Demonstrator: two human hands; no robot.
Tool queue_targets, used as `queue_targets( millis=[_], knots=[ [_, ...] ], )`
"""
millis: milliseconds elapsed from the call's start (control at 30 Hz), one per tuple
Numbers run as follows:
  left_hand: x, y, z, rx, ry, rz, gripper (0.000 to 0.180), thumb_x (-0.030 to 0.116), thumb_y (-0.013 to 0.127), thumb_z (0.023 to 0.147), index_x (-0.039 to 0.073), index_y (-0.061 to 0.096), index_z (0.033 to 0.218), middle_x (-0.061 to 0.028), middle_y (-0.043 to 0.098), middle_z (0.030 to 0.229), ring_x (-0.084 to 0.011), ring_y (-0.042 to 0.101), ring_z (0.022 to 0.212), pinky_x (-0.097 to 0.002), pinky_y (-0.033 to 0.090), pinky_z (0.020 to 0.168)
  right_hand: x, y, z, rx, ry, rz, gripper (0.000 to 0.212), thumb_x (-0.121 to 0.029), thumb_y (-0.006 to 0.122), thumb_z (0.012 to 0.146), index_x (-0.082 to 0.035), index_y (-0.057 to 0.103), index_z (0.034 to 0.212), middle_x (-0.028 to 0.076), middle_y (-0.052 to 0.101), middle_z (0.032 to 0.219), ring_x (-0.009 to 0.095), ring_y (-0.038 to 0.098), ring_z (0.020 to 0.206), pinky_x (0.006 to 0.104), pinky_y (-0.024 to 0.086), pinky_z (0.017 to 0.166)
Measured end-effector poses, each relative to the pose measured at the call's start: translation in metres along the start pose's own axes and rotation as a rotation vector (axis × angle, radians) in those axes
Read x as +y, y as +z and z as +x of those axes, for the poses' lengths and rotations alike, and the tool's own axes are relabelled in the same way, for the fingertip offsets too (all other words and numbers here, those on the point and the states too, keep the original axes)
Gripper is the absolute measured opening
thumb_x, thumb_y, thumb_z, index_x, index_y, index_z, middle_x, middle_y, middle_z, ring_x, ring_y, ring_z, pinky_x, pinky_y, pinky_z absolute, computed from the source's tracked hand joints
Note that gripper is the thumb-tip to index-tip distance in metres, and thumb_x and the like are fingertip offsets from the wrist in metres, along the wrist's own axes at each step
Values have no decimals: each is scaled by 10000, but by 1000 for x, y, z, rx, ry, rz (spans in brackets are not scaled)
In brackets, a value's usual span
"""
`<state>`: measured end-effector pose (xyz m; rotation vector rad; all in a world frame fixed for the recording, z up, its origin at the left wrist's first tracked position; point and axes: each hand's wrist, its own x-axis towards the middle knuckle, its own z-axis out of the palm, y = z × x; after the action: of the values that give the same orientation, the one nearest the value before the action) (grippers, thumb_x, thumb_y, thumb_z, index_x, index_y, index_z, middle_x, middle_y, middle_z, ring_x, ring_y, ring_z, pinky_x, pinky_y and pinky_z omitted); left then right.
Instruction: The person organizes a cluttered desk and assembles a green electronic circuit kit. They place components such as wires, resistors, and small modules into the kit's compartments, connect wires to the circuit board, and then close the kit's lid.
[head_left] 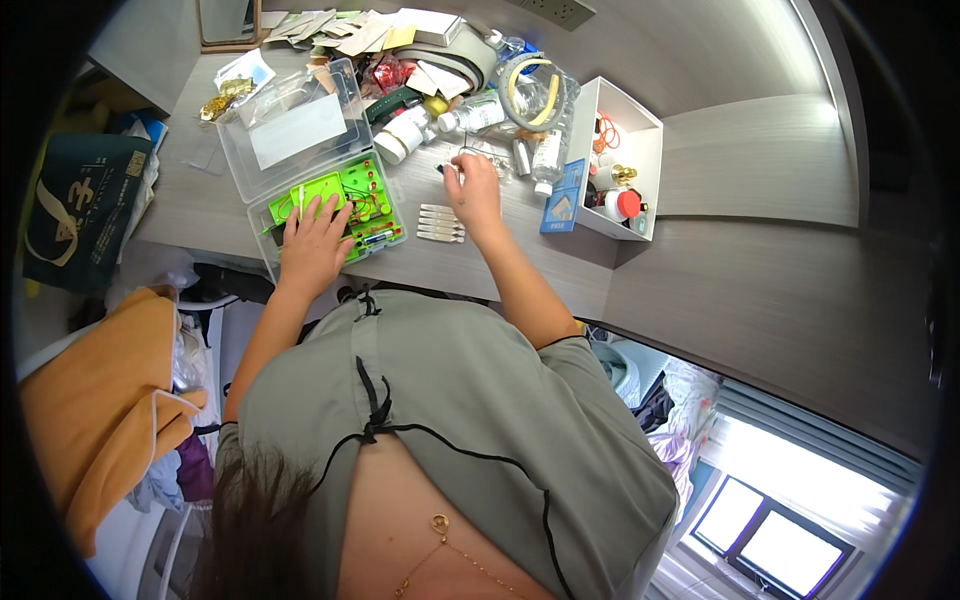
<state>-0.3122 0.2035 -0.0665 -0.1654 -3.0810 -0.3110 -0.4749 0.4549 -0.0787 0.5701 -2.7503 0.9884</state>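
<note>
My left hand [316, 246] lies with its fingers spread on a bright green plastic tray [357, 181]. The tray holds wires and small red parts, and sits in the base of a clear plastic box whose lid [236, 158] is folded back behind it. My right hand [474, 190] is over the desk to the right of the box, thumb and fingers drawn together. A small dark bit shows at its fingertips, too small to name. Just below that hand, a row of several pale, slim vials [440, 224] lies on the desk.
Behind the hands stand a white bottle [400, 138], clear bottles [483, 112], a grey ring-shaped tube [512, 100] and heaped papers [345, 35]. A white open box [652, 165] of small containers is at the right, a dark green bag [85, 205] at the far left.
</note>
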Motion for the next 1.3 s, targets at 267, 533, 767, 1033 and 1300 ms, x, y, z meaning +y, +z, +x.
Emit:
queue_targets(
  millis=[267,533,767,1033,1300],
  knots=[
    [5,-5,8,-16,-17,92,485,363,565,937,284,484,1408,-56,415,1487,-314,343,1382,-536,228,1135,37,19,-16,-98,298,-192,184,-218,648,854,-35,633,852,170,650,865,354,623,837,460,496,747],
    [-9,-4,3,127,-14,-199,493,231,574,927,179,475,1407,-120,452,1432,-335,419,1312,-472,306,1106,-17,-24,-21,12,280,330,142,-154,659,839,-30,596,813,112,601,781,250,578,699,375,476,659],
    [-19,-23,-12,414,-133,-506,492,265,511,983,81,432,1433,-175,426,1451,-363,418,1313,-449,316,1096,-106,4,-40,-209,-395,224,117,-135,680,806,-67,586,800,101,590,822,277,585,829,394,471,733],
    [-17,-9,-17,222,-52,-277,517,280,542,961,24,455,1402,-195,422,1458,-368,417,1323,-456,313,1108,-90,25,-39,-300,-548,108,147,-173,688,797,-78,643,899,83,620,925,286,597,902,394,492,789],
    [0,-10,-17,155,87,-223,513,161,634,858,39,507,1340,-141,513,1382,-322,494,1258,-448,370,1076,39,-17,-1,-3,-35,-317,362,-139,686,807,-50,611,1150,152,576,1113,338,542,1078,429,463,916]
  ],
)
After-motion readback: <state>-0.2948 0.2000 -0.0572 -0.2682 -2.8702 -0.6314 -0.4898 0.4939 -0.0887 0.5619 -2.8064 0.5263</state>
